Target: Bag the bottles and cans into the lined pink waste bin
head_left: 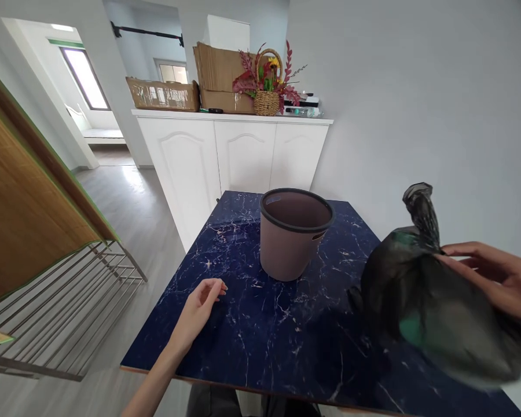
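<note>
A full black plastic bag (434,313) with a twisted top is at the right side of the blue marbled table (260,341). My right hand (499,278) is against the bag's upper right side, its fingers reaching to the base of the twisted neck. Something green shows through the thin plastic. Near the table's left edge, my left hand (203,298) has its fingers curled together with nothing visible in them. Between the two hands, farther back, stands a brownish-pink bin (284,249) with a dark rim; the part of its inside that shows holds nothing.
Behind the table is a white cabinet (247,150) bearing cardboard boxes (226,75) and a wicker basket (267,103) of flowers. At the left stands a metal rack (69,307) beside an orange-brown panel (26,202). A grey wall rises at the right.
</note>
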The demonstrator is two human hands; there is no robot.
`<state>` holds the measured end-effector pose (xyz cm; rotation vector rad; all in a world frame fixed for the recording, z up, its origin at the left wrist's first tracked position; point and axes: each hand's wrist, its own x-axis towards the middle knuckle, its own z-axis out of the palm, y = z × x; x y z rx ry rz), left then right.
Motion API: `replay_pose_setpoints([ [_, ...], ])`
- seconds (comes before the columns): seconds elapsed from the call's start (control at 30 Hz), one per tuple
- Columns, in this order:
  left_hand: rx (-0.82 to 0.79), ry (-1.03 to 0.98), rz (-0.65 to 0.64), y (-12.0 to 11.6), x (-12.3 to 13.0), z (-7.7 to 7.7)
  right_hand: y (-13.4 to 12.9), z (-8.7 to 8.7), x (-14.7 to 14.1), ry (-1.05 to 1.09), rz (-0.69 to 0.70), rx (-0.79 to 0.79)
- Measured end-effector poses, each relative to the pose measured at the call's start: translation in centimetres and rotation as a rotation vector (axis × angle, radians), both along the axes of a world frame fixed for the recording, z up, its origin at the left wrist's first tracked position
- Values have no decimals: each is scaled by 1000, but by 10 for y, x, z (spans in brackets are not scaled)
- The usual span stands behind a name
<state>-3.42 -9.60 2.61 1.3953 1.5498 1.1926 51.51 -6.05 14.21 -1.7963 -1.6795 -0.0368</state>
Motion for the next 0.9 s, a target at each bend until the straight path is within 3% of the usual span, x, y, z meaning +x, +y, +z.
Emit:
replay_pose_setpoints([
  [0.1, -2, 42, -10, -2, 3, -15, 35, 1, 19, -21, -64, -120],
  [0.2, 2, 84, -10, -6, 4, -23, 69, 0, 18, -7, -142, -122],
  [0.47, 62, 195, -16, -9, -1, -31, 133, -28, 1, 32, -96, -174],
  [0.63, 56, 229, -23, -10, 0, -29, 137, -41, -12, 84, -65, -184],
  [0.9, 46, 264, -43, -9, 0, -27, 115, -55, -15, 126, 40, -92],
])
